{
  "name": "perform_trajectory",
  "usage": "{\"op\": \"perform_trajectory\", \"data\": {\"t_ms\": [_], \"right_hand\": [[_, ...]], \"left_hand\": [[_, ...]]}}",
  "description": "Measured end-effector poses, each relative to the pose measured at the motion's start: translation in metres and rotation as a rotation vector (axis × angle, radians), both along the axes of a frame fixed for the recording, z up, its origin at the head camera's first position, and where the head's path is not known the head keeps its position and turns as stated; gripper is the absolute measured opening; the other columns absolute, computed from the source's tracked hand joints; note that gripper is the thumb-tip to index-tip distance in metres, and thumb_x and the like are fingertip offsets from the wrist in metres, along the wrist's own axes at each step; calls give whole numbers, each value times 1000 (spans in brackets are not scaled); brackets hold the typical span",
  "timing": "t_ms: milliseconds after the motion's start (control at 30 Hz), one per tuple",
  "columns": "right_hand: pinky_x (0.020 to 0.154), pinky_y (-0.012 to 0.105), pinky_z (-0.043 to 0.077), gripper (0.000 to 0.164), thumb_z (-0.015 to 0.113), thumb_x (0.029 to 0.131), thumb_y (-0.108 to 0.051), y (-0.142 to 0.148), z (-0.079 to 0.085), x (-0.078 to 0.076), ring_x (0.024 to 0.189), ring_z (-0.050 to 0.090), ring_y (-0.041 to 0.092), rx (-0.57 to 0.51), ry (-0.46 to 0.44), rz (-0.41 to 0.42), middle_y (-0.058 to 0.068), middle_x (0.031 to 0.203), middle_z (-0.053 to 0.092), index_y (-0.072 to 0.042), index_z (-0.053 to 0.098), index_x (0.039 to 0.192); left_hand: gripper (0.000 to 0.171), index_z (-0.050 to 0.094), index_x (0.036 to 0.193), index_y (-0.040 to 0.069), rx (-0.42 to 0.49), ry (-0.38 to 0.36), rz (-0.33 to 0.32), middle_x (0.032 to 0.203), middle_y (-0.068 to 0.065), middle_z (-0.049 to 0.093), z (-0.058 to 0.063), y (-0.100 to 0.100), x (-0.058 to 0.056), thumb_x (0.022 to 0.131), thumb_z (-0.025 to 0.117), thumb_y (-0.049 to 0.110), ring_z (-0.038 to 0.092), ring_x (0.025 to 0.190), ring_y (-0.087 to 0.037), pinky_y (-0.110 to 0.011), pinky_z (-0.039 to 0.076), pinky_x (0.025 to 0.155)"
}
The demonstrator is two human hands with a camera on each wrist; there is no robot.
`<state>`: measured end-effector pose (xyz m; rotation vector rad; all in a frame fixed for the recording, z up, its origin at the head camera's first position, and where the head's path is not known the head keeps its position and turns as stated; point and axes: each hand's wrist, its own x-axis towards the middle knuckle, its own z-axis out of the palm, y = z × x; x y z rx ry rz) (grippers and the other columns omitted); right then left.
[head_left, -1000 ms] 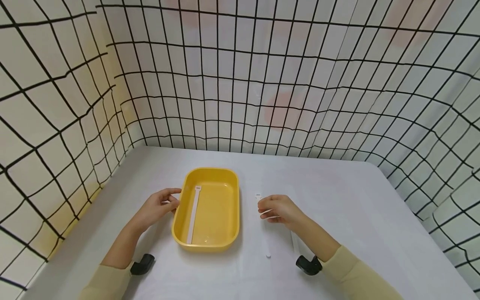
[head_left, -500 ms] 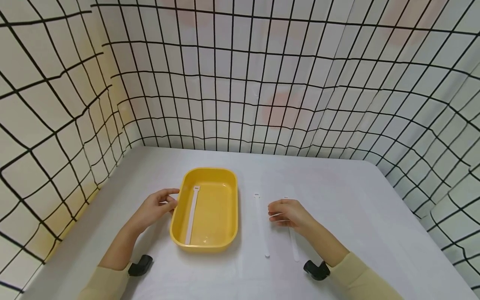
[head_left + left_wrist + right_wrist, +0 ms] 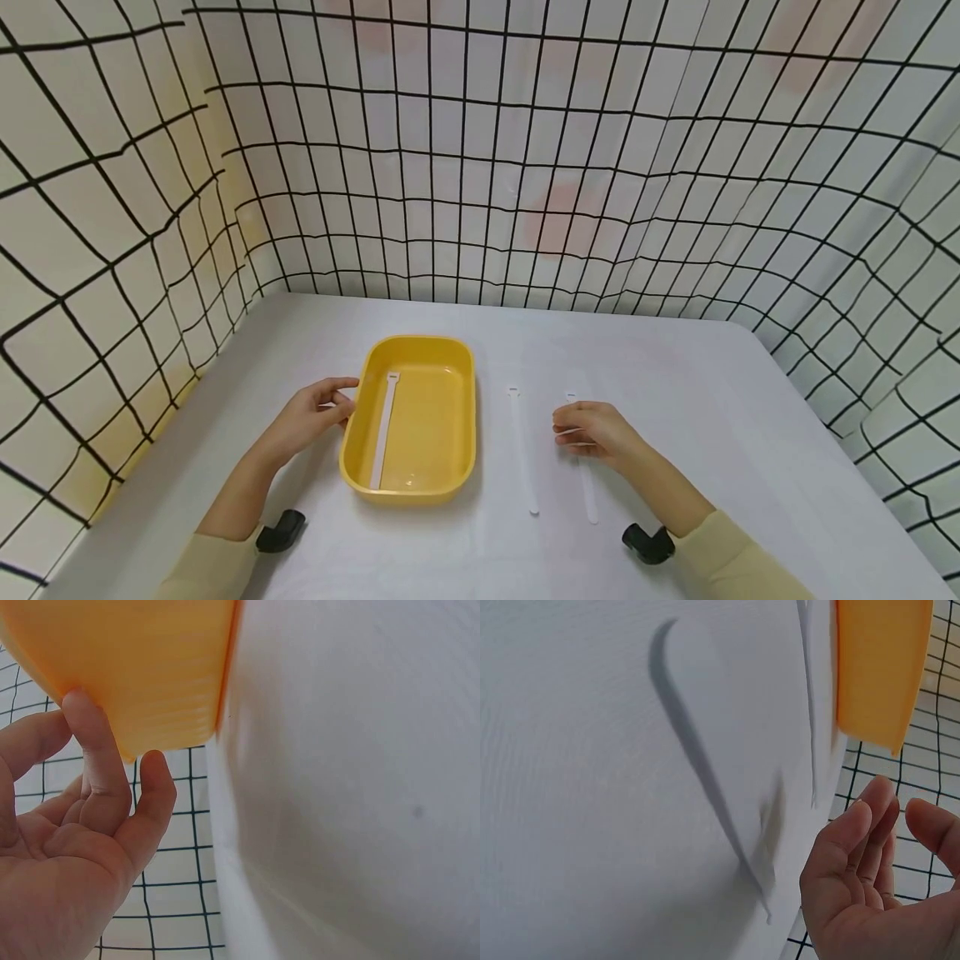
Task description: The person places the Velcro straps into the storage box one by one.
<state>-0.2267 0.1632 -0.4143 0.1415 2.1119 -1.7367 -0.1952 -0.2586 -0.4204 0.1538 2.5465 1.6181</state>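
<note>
Since the earlier frames, the right hand (image 3: pixel 596 431) has moved rightward, from the middle slotted strap (image 3: pixel 524 454) to the right slotted strap (image 3: pixel 588 496). The right slotted strap lies on the white tabletop (image 3: pixel 667 375), partly hidden by that hand, which holds nothing, thumb apart from loosely bent fingers. 1 further strap (image 3: pixel 385 429) lies inside the yellow tray (image 3: pixel 431 425), along its left side. The left hand (image 3: pixel 311 414), fingers relaxed, touches the tray's outer left wall.

Black wire mesh (image 3: pixel 463 102) stands around the white table (image 3: pixel 675 400), with pale, faintly blotched sheeting (image 3: pixel 446 71) behind it.
</note>
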Motion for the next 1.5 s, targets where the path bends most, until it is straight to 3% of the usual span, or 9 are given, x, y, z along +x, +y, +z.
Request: {"op": "perform_trajectory", "data": {"t_ms": [767, 1100, 1500], "right_hand": [[64, 26, 53, 28, 65, 89, -5, 28, -15, -6, 71, 65, 14, 158, 78, -105, 8, 87, 68, 11, 59, 111], [61, 29, 49, 28, 74, 81, -9, 29, -21, -2, 70, 60, 16, 392, 175, -34, 7, 81, 65, 5, 63, 102], [59, 28, 48, 29, 80, 76, -8, 22, -18, 1, 65, 57, 15, 473, 225, -25, 6, 76, 62, 5, 63, 95]], "left_hand": [[49, 45, 139, -5, 1, -3, 10, 94, -10, 61, 0, 1, 0, 97, 61, 15, 63, 81, -22, -37, 47, 86], [50, 44, 139, -5, 10, -7, 7, 94, -11, 60, 0, 2, 1, 97, 61, 15, 63, 81, -21, -39, 45, 87], [49, 45, 139, -6, 10, 8, 2, 94, -11, 60, -1, 1, 1, 97, 61, 14, 62, 81, -22, -38, 46, 85]]}}
